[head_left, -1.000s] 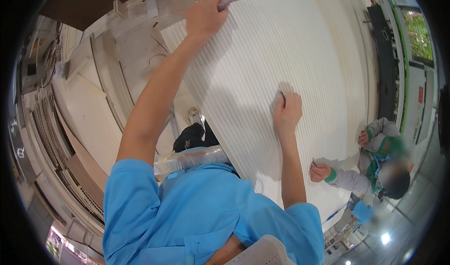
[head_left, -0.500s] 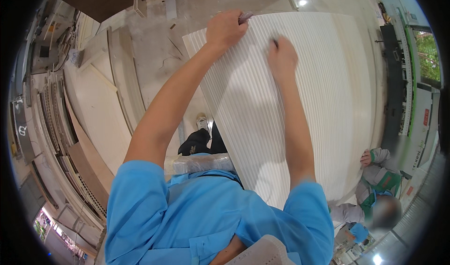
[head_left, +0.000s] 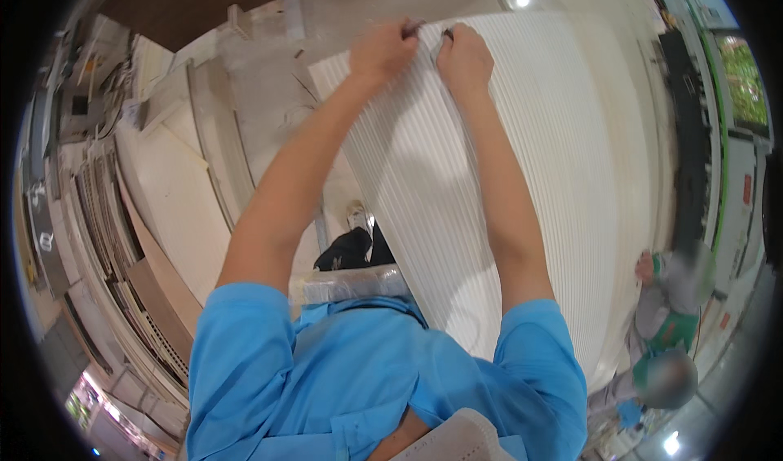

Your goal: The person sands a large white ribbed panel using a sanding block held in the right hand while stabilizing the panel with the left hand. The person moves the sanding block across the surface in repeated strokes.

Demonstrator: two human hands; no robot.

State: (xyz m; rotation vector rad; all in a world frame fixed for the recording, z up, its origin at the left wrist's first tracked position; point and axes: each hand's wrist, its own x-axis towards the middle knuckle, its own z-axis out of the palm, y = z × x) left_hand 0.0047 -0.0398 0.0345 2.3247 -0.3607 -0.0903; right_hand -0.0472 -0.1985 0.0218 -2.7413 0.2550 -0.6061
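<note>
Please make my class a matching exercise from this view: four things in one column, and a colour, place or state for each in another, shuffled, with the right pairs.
Column one
1. Ribbed panel
2. Wearer's shirt
3. Left hand
4. Co-worker

Column two
A. Light blue
B. Toward the lower right of the picture
C. White, with long parallel grooves
D. Near the panel's far edge, holding a small dark item

Right pairs: 1-C, 2-A, 3-D, 4-B
</note>
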